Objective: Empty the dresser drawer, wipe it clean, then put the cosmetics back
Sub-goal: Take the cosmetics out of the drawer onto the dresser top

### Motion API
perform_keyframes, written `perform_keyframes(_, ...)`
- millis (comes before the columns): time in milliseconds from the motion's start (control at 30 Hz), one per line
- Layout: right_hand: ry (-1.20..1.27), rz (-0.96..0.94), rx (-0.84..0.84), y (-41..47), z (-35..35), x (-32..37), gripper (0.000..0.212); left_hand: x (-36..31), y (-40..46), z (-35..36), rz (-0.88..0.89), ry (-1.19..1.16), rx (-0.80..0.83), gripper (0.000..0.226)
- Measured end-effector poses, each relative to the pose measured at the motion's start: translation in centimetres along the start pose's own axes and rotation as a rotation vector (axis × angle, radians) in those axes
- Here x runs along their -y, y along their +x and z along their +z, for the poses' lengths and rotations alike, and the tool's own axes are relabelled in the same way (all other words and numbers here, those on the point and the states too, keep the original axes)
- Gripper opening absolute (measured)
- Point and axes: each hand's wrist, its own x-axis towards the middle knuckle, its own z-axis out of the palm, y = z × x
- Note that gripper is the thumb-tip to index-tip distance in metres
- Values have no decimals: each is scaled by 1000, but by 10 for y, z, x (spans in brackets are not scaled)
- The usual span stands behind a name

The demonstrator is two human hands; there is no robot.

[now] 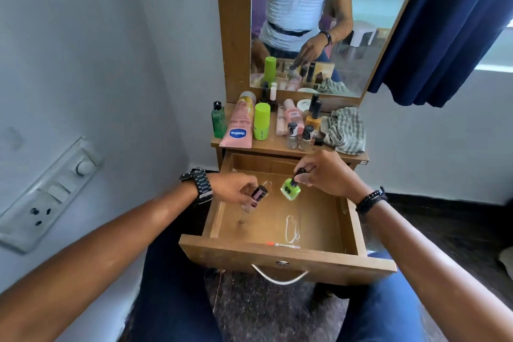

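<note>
**Head view: two bottles over the open drawer**

Left hand pinches a small dark maroon nail-polish bottle; right hand grips the black cap of a bright green nail-polish bottle. Both hang low inside the pulled-out wooden dresser drawer. Above, the wooden dresser top holds a pink lotion tube and a striped cloth.

Pale walls, blue curtain, wall switchboard, dark speckled floor.
</note>
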Motion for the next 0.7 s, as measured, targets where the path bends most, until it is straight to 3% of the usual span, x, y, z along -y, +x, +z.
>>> perform_keyframes(200, -29, -60, -126, 12, -53, 16, 11, -20, -4, -35, 96, -268, -329, 26)
perform_keyframes(400, 13, -56, -242, 42, -97, 36, 12, -40, 9, -94, 108, -289, -654, 34)
perform_keyframes(533, 12, -51, -334, 71, -111, 48, 9, -50, 21, -133, 116, -321, -782, 34)
perform_keyframes(700, -22, -6, -416, 122, -104, 45, 18, -39, 51, -166, -37, -342, -860, 33)
